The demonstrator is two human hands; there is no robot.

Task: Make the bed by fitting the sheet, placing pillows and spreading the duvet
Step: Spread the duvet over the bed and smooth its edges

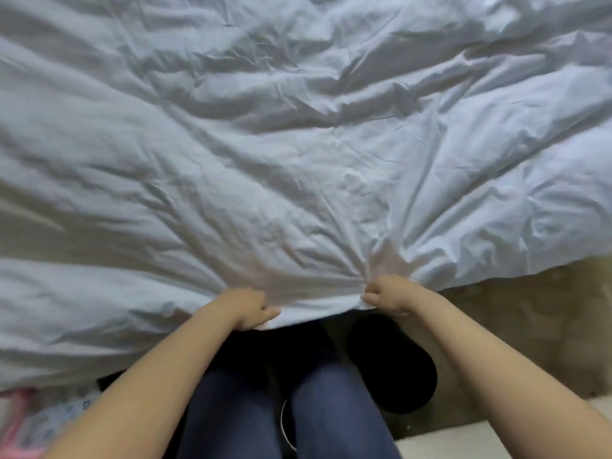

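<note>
A white, heavily creased duvet (298,144) fills almost the whole head view and covers the bed. Its near edge hangs just in front of my legs. My left hand (246,308) grips that edge at lower centre, fingers curled around the fabric. My right hand (387,294) pinches the same edge a short way to the right, and creases fan out from its grip. Between the two hands the hem is pulled taut. Neither pillows nor a sheet are visible; the duvet hides whatever lies under it.
My legs in dark blue trousers (324,415) stand against the bed. A black rounded object (394,366) sits on the floor by my right leg. Brownish floor (530,326) shows at the right. A pink and patterned item (29,422) lies at the lower left.
</note>
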